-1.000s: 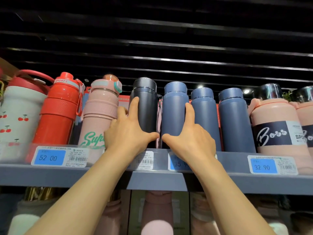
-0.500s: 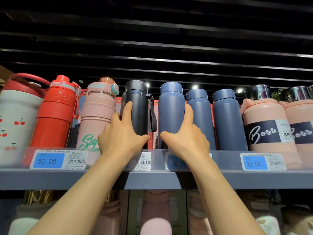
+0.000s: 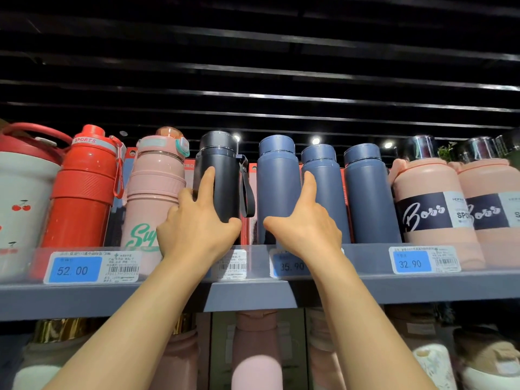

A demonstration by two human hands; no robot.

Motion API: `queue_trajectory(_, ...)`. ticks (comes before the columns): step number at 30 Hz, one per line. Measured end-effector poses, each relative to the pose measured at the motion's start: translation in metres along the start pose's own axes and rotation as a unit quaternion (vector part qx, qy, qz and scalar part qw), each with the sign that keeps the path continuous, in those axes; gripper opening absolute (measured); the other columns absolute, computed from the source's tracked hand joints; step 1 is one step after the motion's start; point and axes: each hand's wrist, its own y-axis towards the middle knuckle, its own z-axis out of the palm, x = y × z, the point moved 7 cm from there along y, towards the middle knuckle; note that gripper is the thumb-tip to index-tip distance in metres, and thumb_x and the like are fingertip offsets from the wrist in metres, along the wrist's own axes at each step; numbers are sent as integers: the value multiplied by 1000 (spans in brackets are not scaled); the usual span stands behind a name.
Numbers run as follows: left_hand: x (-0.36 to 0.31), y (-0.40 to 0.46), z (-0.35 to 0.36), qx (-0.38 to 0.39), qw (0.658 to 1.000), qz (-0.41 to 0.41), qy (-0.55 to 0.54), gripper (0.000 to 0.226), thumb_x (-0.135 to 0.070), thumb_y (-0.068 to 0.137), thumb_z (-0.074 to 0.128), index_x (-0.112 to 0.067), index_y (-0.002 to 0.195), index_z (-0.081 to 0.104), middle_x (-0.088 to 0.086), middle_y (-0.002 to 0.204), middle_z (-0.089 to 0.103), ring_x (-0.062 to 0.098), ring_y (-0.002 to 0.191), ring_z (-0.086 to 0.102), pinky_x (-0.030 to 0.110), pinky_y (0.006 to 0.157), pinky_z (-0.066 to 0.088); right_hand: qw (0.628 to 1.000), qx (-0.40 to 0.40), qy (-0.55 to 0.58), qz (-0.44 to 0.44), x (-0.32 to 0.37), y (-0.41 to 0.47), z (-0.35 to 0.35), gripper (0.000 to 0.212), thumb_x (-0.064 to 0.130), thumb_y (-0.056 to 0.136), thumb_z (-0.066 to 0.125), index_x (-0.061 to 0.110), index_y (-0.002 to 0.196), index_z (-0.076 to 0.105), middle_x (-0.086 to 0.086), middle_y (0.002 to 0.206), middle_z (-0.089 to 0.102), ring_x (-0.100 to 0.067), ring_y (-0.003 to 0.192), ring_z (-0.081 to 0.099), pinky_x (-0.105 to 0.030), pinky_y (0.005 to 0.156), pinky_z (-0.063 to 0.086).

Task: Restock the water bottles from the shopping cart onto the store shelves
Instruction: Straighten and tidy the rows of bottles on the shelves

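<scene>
Bottles stand in a row along the front edge of a grey shelf (image 3: 84, 299) under a dark slatted ceiling (image 3: 253, 66). The left hand (image 3: 197, 226) wraps a black bottle (image 3: 222, 178) near mid-shelf; the right hand (image 3: 304, 229) wraps the blue bottle (image 3: 277, 178) just beside it. Price tags (image 3: 74, 269) line the shelf's front lip.

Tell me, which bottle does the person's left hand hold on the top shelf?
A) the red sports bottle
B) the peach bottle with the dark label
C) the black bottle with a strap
C: the left hand wraps its fingers round the black bottle with a strap.
</scene>
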Motion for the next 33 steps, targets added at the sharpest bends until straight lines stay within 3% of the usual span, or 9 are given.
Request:
queue_trajectory(6,1,0,-1,-11,1000,3,-8,89,-50,79,62,-40,147,5,6,138,44,34,117,48,38,76,36,995,-53,-86,7,7,-5,11,112,57,75,68,17,150,-5,-9,137,35,-31,121,43,-41,87,41)
queue_trajectory(8,0,-1,-2,-18,1000,4,-8,89,-51,79,62,-38,147,7,7,137,45,34,116,48,38,76,37,995,-40,-87,7,6,-3,13,114,60,75,66,17,150,-8,-10,136,38,-31,120,45,-40,85,41)
queue_trajectory(13,-1,-2,-2,-10,1000,6,-4,90,-49,79,63,-38,147,5,8,139,40,36,114,50,39,77,38,997,-16,-69,-8,7,0,11,101,39,79,61,24,149,-10,-8,115,59,-32,102,58,-35,72,38)
queue_trajectory(16,0,-1,-1,-5,1000,2,-22,90,-46,78,65,-39,147,7,7,140,38,37,111,52,36,74,31,996,-44,-79,-2,7,-2,12,101,39,78,63,23,149,-7,-9,115,58,-33,101,59,-34,70,37)
queue_trajectory(20,-1,-3,-3,1,1000,3,-22,88,-48,79,66,-38,146,10,6,142,36,36,114,51,39,78,38,994,-59,-91,-2,6,-1,13,103,46,78,68,22,148,-4,-8,121,53,-33,103,58,-34,68,35)
queue_trajectory(24,-3,-7,-10,-21,999,13,-23,83,-47,78,66,-35,146,18,6,145,32,37,121,44,47,84,42,991,-61,-93,-69,7,-10,-5,97,53,80,65,29,150,1,-5,128,42,-32,108,55,-35,70,35)
queue_trajectory(27,-20,-18,-16,-90,991,80,-59,69,-35,78,68,-24,140,38,10,139,39,37,122,39,53,84,42,987,-83,-91,-103,-5,-11,-37,77,49,85,61,30,145,17,-3,132,42,-30,111,52,-37,75,38)
queue_trajectory(30,-65,-34,-20,-145,968,178,-103,54,-31,78,66,-18,129,53,11,124,52,38,109,50,49,80,43,989,-107,-79,-71,-36,0,-74,66,45,84,62,27,138,29,-4,131,46,-29,115,51,-39,83,42)
queue_trajectory(33,-120,-42,-8,-85,966,202,-141,53,-36,84,57,-24,135,46,3,130,48,32,111,49,41,77,43,989,-112,-92,-33,-69,9,-101,67,43,82,64,26,138,32,-5,133,48,-28,119,50,-39,87,42)
